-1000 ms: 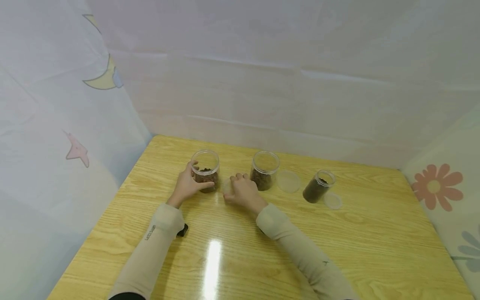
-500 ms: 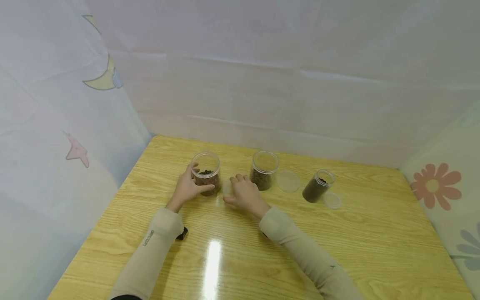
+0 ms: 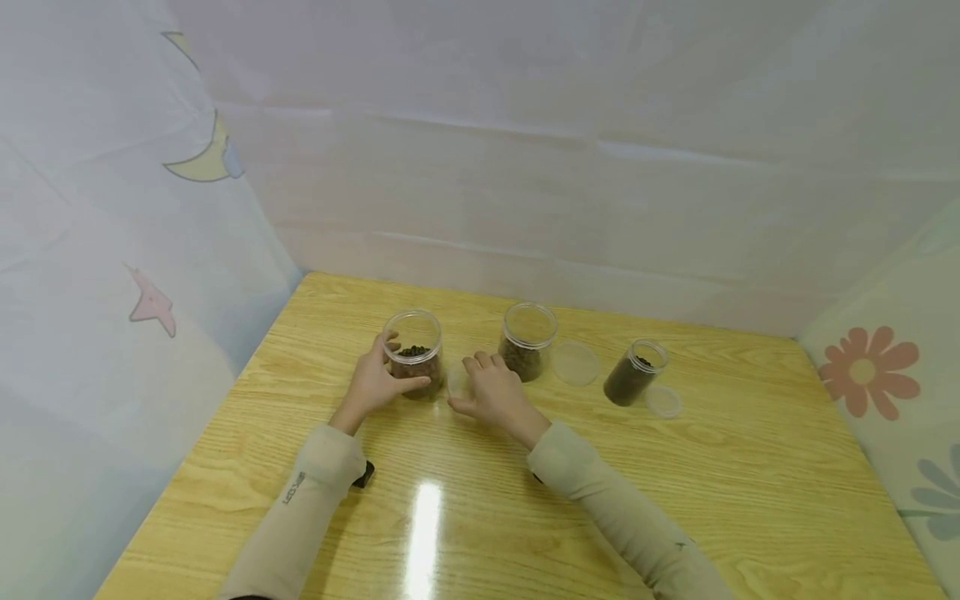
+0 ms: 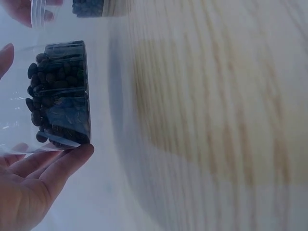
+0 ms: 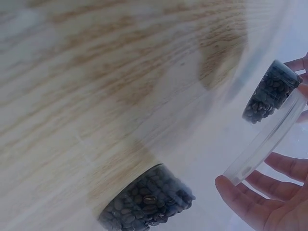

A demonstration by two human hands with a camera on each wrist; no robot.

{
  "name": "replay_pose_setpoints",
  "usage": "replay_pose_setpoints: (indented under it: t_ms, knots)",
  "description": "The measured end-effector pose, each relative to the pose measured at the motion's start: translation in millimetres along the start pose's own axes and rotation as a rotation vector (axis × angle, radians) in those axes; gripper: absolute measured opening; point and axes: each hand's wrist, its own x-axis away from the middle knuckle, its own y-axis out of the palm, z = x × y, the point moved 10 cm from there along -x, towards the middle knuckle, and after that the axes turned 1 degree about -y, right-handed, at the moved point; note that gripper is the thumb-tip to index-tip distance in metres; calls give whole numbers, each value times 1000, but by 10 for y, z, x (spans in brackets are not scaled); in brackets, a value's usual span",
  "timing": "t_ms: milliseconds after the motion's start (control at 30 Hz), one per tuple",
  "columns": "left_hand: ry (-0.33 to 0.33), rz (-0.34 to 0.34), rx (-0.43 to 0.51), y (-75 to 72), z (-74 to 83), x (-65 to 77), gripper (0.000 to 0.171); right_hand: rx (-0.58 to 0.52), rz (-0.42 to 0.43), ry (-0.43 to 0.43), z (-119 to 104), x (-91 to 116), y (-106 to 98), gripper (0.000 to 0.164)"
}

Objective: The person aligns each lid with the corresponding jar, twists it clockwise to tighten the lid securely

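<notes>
My left hand (image 3: 372, 379) grips a clear open-topped jar (image 4: 19, 101) from its left side, thumb across the front. Dark coffee beans (image 4: 60, 96) fill its lower part. In the left wrist view, a gap shows between the jar's base and the wood. Just right of this jar, my right hand (image 3: 495, 396) holds a translucent round lid (image 5: 269, 139) by its edge, tilted, between thumb and fingers. Apart from the lid, a second open jar of beans (image 3: 522, 358) stands beyond the right hand; its beans also show low in the right wrist view.
A loose translucent lid (image 3: 576, 363) lies on the wooden table (image 3: 712, 492) beside the second jar. Further right stands a narrower open jar of dark beans (image 3: 630, 381), with a small lid (image 3: 663, 401) by its base. Fabric backdrops (image 3: 480, 200) border the table's back and sides.
My left hand has drawn its jar slightly toward me. My right hand, still holding the lid, has shifted only a little toward me.
</notes>
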Motion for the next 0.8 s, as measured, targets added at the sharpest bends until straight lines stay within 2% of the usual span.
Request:
replay_pose_setpoints:
  t_ms: [167,367,800]
  knots:
    - [25,-14,13,14,40,22,100,-6,6,12,24,33,-12,70]
    - [25,-20,-1,24,50,54,101,-9,8,18,50,67,-31,70]
    - [39,-29,-2,70,92,122,101,-21,88,-51,43,196,-92,64]
